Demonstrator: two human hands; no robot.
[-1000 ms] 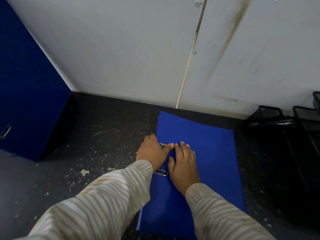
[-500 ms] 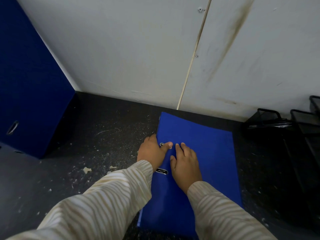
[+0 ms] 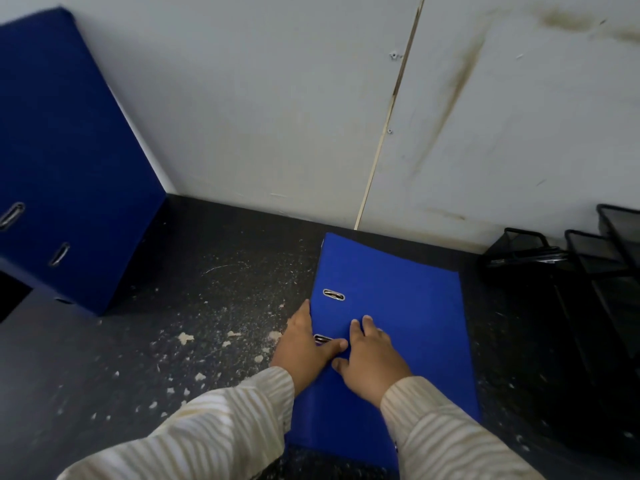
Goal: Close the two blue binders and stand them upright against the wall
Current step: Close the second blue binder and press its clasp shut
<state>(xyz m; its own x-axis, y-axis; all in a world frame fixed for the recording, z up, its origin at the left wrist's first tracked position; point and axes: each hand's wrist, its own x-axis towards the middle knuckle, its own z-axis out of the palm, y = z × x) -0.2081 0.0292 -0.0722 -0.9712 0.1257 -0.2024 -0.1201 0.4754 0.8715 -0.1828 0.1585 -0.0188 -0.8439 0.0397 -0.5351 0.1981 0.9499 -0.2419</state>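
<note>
A closed bright blue binder [image 3: 398, 306] lies flat on the dark speckled table, its far end close to the white wall. My left hand [image 3: 304, 344] grips its left spine edge, thumb on the cover beside the nearer of two metal slots. My right hand [image 3: 372, 358] rests flat on the cover next to it, fingers spread. A second, darker blue binder [image 3: 65, 161] stands closed at the far left, leaning back against the wall, two metal slots showing on its cover.
Black wire mesh trays [image 3: 581, 258] sit at the right against the wall [image 3: 263, 109]. White flecks and paint chips litter the dark table [image 3: 207, 306] between the two binders.
Both hands have slid toward me along the flat binder, uncovering its far metal slot. The view has shifted left, bringing more of the standing binder into sight.
</note>
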